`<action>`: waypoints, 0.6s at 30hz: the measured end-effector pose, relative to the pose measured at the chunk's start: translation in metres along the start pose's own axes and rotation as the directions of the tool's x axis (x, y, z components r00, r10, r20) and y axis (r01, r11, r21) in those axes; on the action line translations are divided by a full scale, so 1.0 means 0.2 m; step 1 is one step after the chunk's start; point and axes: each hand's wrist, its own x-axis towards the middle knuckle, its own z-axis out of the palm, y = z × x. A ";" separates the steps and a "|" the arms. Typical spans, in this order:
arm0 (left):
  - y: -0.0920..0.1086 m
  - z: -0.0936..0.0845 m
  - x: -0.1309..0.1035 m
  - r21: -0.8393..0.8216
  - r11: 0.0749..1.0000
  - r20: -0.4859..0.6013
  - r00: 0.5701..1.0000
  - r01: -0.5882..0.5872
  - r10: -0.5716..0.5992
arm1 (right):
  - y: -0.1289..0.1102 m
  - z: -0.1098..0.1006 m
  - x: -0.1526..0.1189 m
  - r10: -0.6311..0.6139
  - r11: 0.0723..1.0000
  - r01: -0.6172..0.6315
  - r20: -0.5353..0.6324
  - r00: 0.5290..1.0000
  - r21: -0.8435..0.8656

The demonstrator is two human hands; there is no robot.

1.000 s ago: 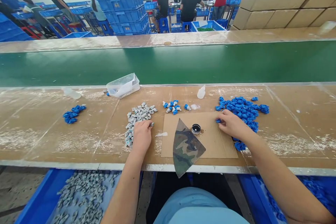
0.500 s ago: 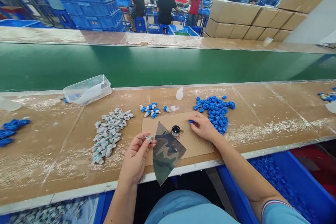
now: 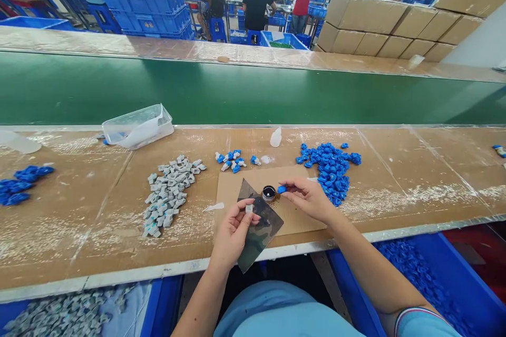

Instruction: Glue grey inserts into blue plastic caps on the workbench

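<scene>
One grey piece (image 3: 249,209) and one blue piece (image 3: 281,189) in fingers, not joined

At left, a batch of blue pieces (image 3: 23,183); then, farther back, a clear plastic tub (image 3: 138,129). Next, a large pile of grey pieces (image 3: 168,192), loose and apparently yet to be paired. Right of that, a small cluster of blue-and-grey pieces (image 3: 233,160), seemingly joined already: a handful done, far more left. Nearer, the left hand (image 3: 230,237), thumb and fingertips pinching the grey piece above a camouflage sheet (image 3: 259,239). At centre, a round black-topped container (image 3: 269,195) on flat cardboard (image 3: 304,217), with a small white bottle (image 3: 275,138) behind. Just beside the container, the blue piece, gripped in the fingertips of the right hand (image 3: 310,201). Farther right, a big pile of loose blue pieces (image 3: 334,168), likewise apparently unpaired.
</scene>
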 end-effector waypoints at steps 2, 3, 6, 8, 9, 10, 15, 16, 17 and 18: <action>-0.01 0.00 0.00 0.002 1.000 -0.007 1.000 -0.019 0.019 | -0.01 0.01 0.01 -0.076 0.994 0.078 0.020 0.997 -0.077; -0.01 0.00 0.00 0.000 1.000 -0.009 1.000 -0.027 0.027 | -0.02 0.01 0.02 -0.113 0.986 0.116 0.036 0.993 -0.119; -0.02 0.00 0.00 0.012 0.999 0.000 1.000 -0.030 0.030 | -0.02 0.02 0.04 -0.192 0.951 0.201 0.061 0.980 -0.236; -0.03 -0.01 0.00 0.031 0.999 0.005 0.999 -0.034 0.034 | -0.01 0.03 0.04 -0.225 0.930 0.233 0.062 0.972 -0.283; -0.04 -0.01 0.00 0.039 0.998 0.006 0.999 -0.039 0.039 | -0.01 0.03 0.05 -0.235 0.925 0.244 0.064 0.970 -0.292; -0.04 -0.02 0.00 0.042 0.998 0.006 0.999 -0.047 0.047 | 0.00 0.03 0.05 -0.242 0.922 0.251 0.066 0.968 -0.294; -0.04 -0.02 0.01 0.014 0.999 -0.017 0.999 -0.035 0.035 | -0.01 0.04 0.05 -0.272 0.912 0.288 0.095 0.957 -0.291; -0.04 -0.01 0.01 0.006 1.000 -0.022 0.999 -0.024 0.024 | -0.02 0.04 0.06 -0.276 0.910 0.294 0.102 0.956 -0.291; -0.05 -0.01 0.02 -0.005 1.000 -0.029 0.999 -0.016 0.016 | -0.02 0.04 0.06 -0.276 0.910 0.295 0.107 0.955 -0.292; -0.05 -0.01 0.02 -0.016 1.000 -0.036 0.999 -0.012 0.011 | -0.02 0.04 0.06 -0.273 0.910 0.294 0.110 0.956 -0.292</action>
